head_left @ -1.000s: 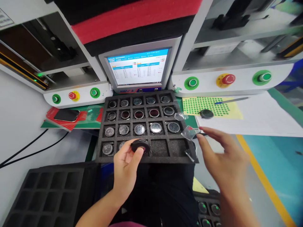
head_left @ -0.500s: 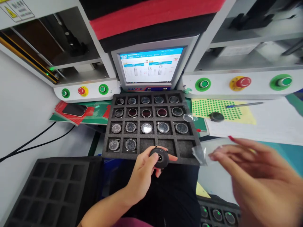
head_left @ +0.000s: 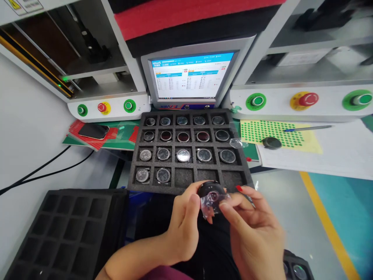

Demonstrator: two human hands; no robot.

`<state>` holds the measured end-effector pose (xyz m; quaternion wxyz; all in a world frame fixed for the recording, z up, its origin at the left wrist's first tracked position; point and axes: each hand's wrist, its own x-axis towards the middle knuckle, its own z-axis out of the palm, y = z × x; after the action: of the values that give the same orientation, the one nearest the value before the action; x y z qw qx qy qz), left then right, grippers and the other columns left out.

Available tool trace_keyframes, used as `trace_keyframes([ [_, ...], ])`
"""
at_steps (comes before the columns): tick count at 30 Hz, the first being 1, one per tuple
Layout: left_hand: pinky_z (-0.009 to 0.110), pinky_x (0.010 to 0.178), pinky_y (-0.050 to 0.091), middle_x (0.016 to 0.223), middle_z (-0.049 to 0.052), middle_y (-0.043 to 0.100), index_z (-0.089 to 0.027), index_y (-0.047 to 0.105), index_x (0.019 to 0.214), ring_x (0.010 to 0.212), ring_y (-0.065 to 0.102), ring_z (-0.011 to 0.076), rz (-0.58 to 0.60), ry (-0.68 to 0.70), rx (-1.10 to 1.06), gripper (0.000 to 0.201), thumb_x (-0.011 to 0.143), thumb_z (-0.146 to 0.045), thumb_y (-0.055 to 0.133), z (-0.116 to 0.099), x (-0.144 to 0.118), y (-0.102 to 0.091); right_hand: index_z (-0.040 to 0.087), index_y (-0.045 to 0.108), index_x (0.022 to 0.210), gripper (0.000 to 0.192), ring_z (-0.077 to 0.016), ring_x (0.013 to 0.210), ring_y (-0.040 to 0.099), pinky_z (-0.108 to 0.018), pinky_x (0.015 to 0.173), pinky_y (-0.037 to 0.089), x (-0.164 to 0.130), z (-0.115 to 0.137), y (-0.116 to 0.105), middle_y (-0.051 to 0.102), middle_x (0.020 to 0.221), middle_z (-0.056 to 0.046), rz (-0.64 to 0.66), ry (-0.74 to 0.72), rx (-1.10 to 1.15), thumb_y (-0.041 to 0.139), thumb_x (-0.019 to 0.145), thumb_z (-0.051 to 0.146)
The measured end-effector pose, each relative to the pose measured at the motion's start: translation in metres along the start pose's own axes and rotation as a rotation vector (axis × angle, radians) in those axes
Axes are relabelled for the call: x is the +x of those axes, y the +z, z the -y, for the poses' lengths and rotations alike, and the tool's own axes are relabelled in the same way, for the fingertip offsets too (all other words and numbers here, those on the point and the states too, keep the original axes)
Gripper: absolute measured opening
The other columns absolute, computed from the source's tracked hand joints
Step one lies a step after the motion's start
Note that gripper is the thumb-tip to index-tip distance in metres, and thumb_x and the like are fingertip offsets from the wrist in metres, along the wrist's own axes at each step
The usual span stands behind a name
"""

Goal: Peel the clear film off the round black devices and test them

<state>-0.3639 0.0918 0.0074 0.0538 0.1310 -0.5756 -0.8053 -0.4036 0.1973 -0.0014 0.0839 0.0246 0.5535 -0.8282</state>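
Note:
My left hand (head_left: 185,223) grips a round black watch case (head_left: 207,188) at its edge, its back with the sensor circle facing me. In my right hand (head_left: 253,233), thumb and fingers pinch a piece of clear plastic film (head_left: 207,203) that lies across the lower part of the case back. Whether the film sticks to the case I cannot tell. Just beyond both hands is a dark foam tray (head_left: 154,188) holding rows of round watch cases, face up. Its front row has two cases at the left and bare slots to their right.
Behind the tray stands a lit monitor (head_left: 192,79), with button-fitted machines on both sides. On the right lie a sheet of green dot stickers (head_left: 310,146), another watch case (head_left: 272,142) and a pen (head_left: 309,128). A phone (head_left: 93,131) and stacked foam trays (head_left: 43,237) are at left.
My right hand has moved left with the clear film, bringing it onto the case back. My left hand has shifted slightly right, still holding the watch case.

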Motion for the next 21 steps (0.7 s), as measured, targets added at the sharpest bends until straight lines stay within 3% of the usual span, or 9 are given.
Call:
trace_keyframes([
  [3,0.024,0.058,0.046,0.083,0.008,0.067,-0.013,0.061,0.115,0.063,0.051,0.0129,0.019,0.042,0.034,0.051,0.094,-0.057,0.044,0.001,0.000,0.000,0.023,0.055,0.102,0.031,-0.0086,0.055,0.065,-0.019,0.063,0.057,-0.002,0.001,0.002,0.066,0.065,0.006,-0.011,-0.018,-0.006,0.073,0.078,0.015],
  [8,0.022,0.056,0.049,0.091,0.009,0.071,-0.016,0.060,0.116,0.059,0.054,0.0107,-0.009,0.015,0.158,0.033,0.095,-0.040,0.051,0.003,0.000,0.003,0.022,0.055,0.102,0.034,-0.0100,0.056,0.065,-0.019,0.059,0.056,-0.004,-0.001,0.002,0.067,0.067,0.005,-0.069,-0.100,-0.122,0.074,0.076,0.014],
  [14,0.023,0.060,0.054,0.092,0.008,0.074,-0.017,0.055,0.113,0.063,0.064,0.0124,-0.092,0.124,0.347,0.023,0.097,-0.032,0.048,0.004,-0.003,-0.009,0.019,0.057,0.097,0.039,-0.0082,0.064,0.058,-0.017,0.062,0.048,0.004,-0.010,-0.009,0.061,0.071,0.005,-0.404,-0.235,-0.211,0.082,0.067,0.017],
  [16,0.025,0.065,0.056,0.089,0.007,0.075,-0.018,0.054,0.108,0.071,0.069,0.0142,-0.181,0.264,0.542,0.015,0.095,-0.024,0.052,0.005,0.001,-0.023,0.019,0.057,0.097,0.037,-0.0103,0.070,0.057,-0.021,0.068,0.047,0.006,-0.012,-0.019,0.061,0.076,0.004,-0.448,-0.271,-0.207,0.081,0.068,0.016],
  [21,0.035,0.077,0.055,0.096,0.006,0.077,-0.018,0.063,0.096,0.088,0.071,0.0219,-0.316,0.830,1.245,0.016,0.084,-0.008,0.064,0.011,0.023,-0.056,0.021,0.057,0.097,0.037,-0.0136,0.070,0.059,-0.026,0.068,0.045,0.003,-0.019,-0.039,0.065,0.078,0.002,-0.432,-0.288,-0.222,0.079,0.069,0.016],
])
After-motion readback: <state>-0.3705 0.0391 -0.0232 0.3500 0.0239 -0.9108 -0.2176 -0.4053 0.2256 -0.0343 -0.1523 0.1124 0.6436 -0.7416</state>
